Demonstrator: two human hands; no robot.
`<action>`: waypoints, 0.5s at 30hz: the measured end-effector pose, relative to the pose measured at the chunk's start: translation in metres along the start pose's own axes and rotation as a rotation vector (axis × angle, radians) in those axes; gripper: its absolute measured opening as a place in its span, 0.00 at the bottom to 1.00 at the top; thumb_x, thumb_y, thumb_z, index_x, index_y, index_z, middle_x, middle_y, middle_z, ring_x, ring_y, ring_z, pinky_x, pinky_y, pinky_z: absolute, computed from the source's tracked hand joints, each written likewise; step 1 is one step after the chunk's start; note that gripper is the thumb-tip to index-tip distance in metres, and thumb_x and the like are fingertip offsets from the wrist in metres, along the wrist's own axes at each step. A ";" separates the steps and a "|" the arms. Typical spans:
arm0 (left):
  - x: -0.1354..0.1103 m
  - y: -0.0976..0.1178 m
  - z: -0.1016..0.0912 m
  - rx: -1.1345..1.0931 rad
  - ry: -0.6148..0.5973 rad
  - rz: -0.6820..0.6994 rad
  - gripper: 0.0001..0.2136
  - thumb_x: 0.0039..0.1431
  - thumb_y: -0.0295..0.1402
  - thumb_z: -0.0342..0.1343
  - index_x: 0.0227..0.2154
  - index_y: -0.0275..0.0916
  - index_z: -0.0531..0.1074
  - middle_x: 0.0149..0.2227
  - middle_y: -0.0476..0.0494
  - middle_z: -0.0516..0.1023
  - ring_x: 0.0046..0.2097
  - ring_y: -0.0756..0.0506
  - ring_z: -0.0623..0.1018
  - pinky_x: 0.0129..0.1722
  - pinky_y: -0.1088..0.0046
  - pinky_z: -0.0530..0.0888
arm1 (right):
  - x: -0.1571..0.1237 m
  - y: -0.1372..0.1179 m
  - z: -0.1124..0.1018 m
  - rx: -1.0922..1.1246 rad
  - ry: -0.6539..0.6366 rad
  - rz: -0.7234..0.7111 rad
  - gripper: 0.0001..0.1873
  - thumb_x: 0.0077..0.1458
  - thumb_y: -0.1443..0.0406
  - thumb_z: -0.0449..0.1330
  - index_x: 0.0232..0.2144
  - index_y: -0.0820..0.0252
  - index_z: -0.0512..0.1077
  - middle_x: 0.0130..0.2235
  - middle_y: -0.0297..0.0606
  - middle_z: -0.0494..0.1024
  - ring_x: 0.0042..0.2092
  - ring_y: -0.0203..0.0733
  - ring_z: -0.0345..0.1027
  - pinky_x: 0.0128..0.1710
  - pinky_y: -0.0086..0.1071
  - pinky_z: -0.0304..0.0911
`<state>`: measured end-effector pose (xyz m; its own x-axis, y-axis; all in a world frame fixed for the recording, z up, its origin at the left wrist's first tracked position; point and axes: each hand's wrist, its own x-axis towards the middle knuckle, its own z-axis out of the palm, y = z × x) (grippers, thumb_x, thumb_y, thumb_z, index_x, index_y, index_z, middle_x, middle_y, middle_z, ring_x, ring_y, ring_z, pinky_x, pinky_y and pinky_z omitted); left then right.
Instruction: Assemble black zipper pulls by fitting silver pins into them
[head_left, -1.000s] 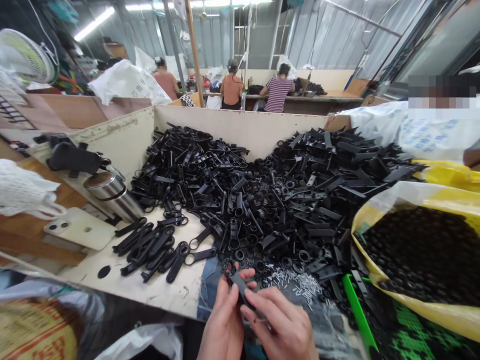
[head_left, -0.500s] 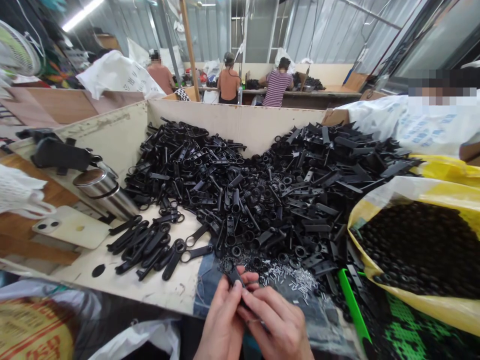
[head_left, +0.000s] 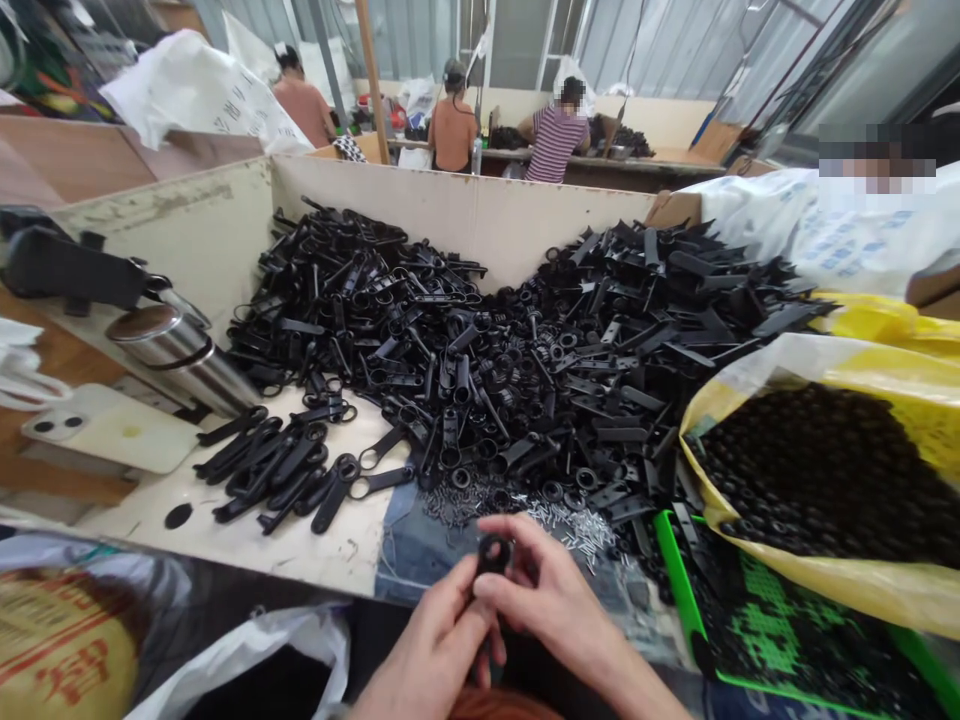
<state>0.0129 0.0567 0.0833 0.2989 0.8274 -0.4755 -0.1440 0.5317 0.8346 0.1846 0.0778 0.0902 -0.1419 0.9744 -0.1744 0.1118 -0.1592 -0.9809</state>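
Observation:
Both hands meet low in the middle of the view around one black plastic part (head_left: 493,553) with a ring at its top end. My left hand (head_left: 431,650) grips its lower stem from below, fingers closed. My right hand (head_left: 551,600) pinches it near the ring with thumb and forefinger. Just beyond the hands lie small silver pins (head_left: 577,525) on a blue cloth (head_left: 416,550). A large heap of black plastic parts (head_left: 525,360) fills the bin behind. A row of assembled black pieces (head_left: 277,475) lies on the board to the left.
A steel flask (head_left: 176,355) and a white phone (head_left: 112,428) lie at the left. A yellow bag of small black rings (head_left: 817,470) and a green tray (head_left: 750,630) sit at the right. Three people work at a far bench (head_left: 637,165). Plastic bags lie below left.
The hands have drawn back toward me and turned the black part upright, so its ring now faces up. The view has tilted downward and the bin sits higher in the picture.

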 end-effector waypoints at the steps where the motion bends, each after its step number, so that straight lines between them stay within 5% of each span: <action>1: -0.005 -0.004 -0.002 -0.005 0.032 -0.007 0.19 0.59 0.40 0.66 0.51 0.41 0.79 0.26 0.46 0.79 0.24 0.47 0.73 0.28 0.72 0.71 | 0.001 -0.001 0.001 0.070 -0.102 0.046 0.19 0.52 0.55 0.71 0.45 0.57 0.80 0.33 0.32 0.72 0.26 0.32 0.63 0.21 0.23 0.61; 4: -0.020 -0.017 -0.006 -0.076 0.144 0.013 0.22 0.51 0.31 0.70 0.51 0.46 0.80 0.34 0.42 0.83 0.30 0.43 0.76 0.34 0.70 0.74 | -0.002 -0.001 0.008 0.207 -0.267 0.126 0.20 0.54 0.51 0.69 0.41 0.59 0.80 0.31 0.30 0.71 0.23 0.29 0.61 0.20 0.22 0.55; 8: -0.028 -0.018 -0.008 0.060 0.243 0.101 0.18 0.51 0.31 0.69 0.47 0.47 0.83 0.34 0.42 0.83 0.40 0.38 0.77 0.43 0.68 0.75 | -0.007 0.003 0.021 0.256 -0.243 0.131 0.19 0.55 0.50 0.68 0.39 0.59 0.78 0.29 0.28 0.71 0.21 0.28 0.59 0.19 0.23 0.54; 12: -0.019 0.002 -0.007 0.172 0.033 -0.003 0.18 0.61 0.38 0.62 0.53 0.43 0.79 0.30 0.43 0.81 0.27 0.44 0.75 0.28 0.72 0.74 | -0.005 0.007 0.026 0.243 -0.177 0.084 0.18 0.55 0.52 0.68 0.39 0.59 0.79 0.28 0.29 0.71 0.23 0.31 0.61 0.22 0.24 0.56; 15: -0.011 0.018 -0.007 0.257 -0.019 0.056 0.14 0.62 0.38 0.60 0.49 0.42 0.81 0.40 0.39 0.82 0.36 0.41 0.79 0.31 0.71 0.76 | -0.001 0.005 0.023 0.204 -0.046 -0.014 0.14 0.53 0.54 0.69 0.36 0.57 0.79 0.32 0.32 0.73 0.30 0.37 0.66 0.29 0.27 0.62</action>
<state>-0.0001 0.0584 0.1017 0.3149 0.8495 -0.4233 0.0826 0.4197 0.9039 0.1622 0.0724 0.0838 -0.1874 0.9692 -0.1599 -0.0914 -0.1793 -0.9795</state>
